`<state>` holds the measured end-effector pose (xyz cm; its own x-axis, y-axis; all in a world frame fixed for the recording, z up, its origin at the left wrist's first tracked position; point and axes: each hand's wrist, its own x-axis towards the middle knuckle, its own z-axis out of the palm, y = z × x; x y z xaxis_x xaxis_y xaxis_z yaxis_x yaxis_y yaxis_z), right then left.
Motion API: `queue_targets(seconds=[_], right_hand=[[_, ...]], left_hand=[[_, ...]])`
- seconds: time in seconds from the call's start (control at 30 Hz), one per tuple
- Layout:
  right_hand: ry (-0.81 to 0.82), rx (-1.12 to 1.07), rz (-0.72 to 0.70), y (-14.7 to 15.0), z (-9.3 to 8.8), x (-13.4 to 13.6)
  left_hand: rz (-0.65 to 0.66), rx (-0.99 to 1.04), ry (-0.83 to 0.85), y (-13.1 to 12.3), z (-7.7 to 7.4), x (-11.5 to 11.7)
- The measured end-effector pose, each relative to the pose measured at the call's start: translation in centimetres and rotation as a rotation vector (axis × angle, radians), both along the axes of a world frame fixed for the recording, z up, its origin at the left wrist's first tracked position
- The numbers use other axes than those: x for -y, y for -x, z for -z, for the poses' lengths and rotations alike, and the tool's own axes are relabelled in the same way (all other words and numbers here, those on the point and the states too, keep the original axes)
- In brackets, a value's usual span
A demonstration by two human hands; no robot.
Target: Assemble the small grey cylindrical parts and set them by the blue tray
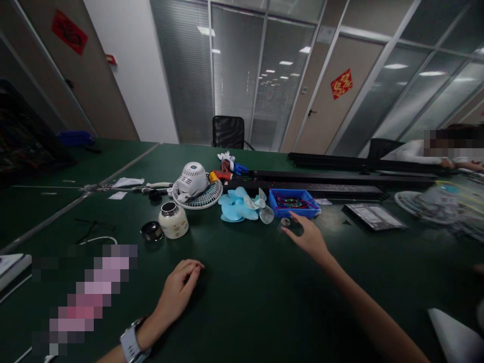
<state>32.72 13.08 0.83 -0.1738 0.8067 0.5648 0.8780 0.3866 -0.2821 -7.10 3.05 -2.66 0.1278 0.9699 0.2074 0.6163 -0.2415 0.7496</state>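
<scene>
Our right hand [310, 238] has thumb and forefinger parted about a small round piece [285, 222], though we cannot tell whether they grip it. The piece sits just before our blue bin [294, 212]; our left hand [179, 287] lies half-curled, holding nothing visible.

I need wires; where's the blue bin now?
In the head view, the blue bin is right of centre, just beyond the right hand, near the light-blue fan blade.
</scene>
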Motion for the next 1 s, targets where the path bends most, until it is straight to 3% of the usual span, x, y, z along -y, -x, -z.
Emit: queue_targets(seconds=[0.13,0.23,0.37,0.5,0.6,0.77,0.9,1.0], right_hand=[[0.123,-0.084,-0.051,1.3,1.4,-2.4],[0.183,-0.19,-0.067,0.9,1.6,-2.6],[0.343,-0.298,-0.235,2.2,0.7,1.0],[0.484,-0.333,-0.448,6.6,0.1,5.9],[0.574,-0.419,-0.561,10.3,0.4,8.0],[0.617,-0.573,-0.575,13.7,2.0,8.9],[0.629,-0.555,-0.547,14.1,3.1,8.8],[0.637,-0.534,-0.552,14.0,3.0,8.9]], left_hand=[[-0.002,0.004,-0.017,-0.1,0.0,0.0],[-0.001,0.007,-0.013,-0.1,-0.2,0.1],[0.018,0.033,-0.031,-0.3,-0.5,0.3],[0.116,0.086,-0.08,-1.8,-1.4,0.7],[0.227,0.093,-0.133,-4.0,-2.2,1.0],[0.287,0.072,-0.22,-6.8,-2.6,0.4],[0.312,0.028,-0.258,-7.3,-2.9,-0.3],[0.35,0.043,-0.263,-7.0,-3.4,-0.4]])
